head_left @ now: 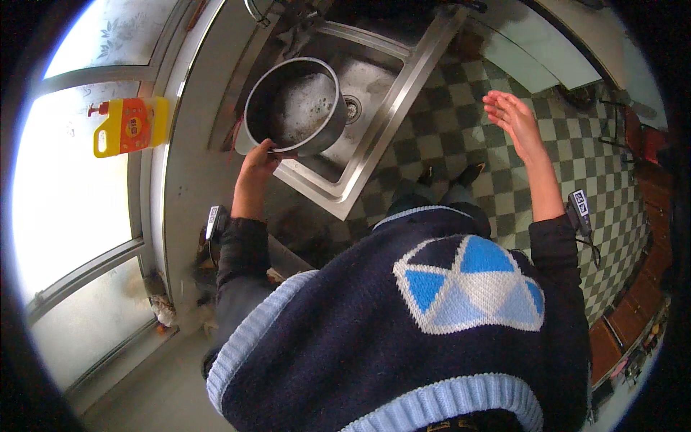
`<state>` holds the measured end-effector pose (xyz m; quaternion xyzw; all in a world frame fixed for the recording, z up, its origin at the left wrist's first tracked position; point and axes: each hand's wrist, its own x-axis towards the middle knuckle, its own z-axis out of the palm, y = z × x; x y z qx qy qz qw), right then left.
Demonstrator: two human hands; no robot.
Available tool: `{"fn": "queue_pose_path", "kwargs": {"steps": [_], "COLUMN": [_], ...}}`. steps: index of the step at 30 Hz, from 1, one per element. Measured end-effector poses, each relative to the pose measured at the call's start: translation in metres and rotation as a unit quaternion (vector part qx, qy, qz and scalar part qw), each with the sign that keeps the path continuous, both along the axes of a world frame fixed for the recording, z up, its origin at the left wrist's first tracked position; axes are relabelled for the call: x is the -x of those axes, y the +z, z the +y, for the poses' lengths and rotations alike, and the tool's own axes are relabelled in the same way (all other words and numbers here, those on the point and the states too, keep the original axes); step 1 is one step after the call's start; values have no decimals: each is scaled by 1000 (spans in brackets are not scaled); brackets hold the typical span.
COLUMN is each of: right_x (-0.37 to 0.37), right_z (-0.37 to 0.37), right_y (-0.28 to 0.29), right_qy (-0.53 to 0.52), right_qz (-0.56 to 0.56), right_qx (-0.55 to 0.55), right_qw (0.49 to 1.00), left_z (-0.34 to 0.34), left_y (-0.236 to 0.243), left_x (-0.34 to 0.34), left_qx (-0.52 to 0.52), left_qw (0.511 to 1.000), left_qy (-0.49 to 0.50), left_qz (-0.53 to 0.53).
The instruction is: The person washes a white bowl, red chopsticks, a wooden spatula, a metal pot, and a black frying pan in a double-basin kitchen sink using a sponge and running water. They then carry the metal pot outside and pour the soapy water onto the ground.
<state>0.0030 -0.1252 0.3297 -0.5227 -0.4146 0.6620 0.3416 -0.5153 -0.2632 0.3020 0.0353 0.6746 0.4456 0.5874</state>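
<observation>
A large round grey metal pot [327, 135] is tilted over the sink [389, 63], its mouth facing up toward me. Its inside looks wet, with patches of foam or droplets on the bottom. My left hand [258, 164] is closed on the near left edge of the pot, thumb on top at the rim; the other fingers are mostly hidden beneath. Out to the right, above the tiled floor, my right hand [512, 121] is raised and holds nothing. Its fingers are stretched out and slightly curved.
The steel sink's drain [352, 109] shows beside the pot. A curved metal faucet [255, 13] stands at the far left. On the windowsill sits a yellow jug with a red pump [133, 127]. A checkered floor [461, 108] lies right of the counter, and reddish-brown cabinets [637, 270] line the far right.
</observation>
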Motion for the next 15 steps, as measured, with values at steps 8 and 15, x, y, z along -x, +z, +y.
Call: {"fn": "queue_pose_path", "kwargs": {"steps": [8,15], "right_x": [4,-47], "right_z": [0,-27], "right_y": [7,8], "right_qy": [12,-47], "right_qz": [-5,-15], "right_qx": [2,4], "right_qw": [1000,999], "left_z": [-11,-11], "left_y": [4,-10], "left_x": [20,16], "left_qx": [-39,-142], "left_qw": [999,979], "left_qy": [-34,-134], "left_qz": [-5,55]}}
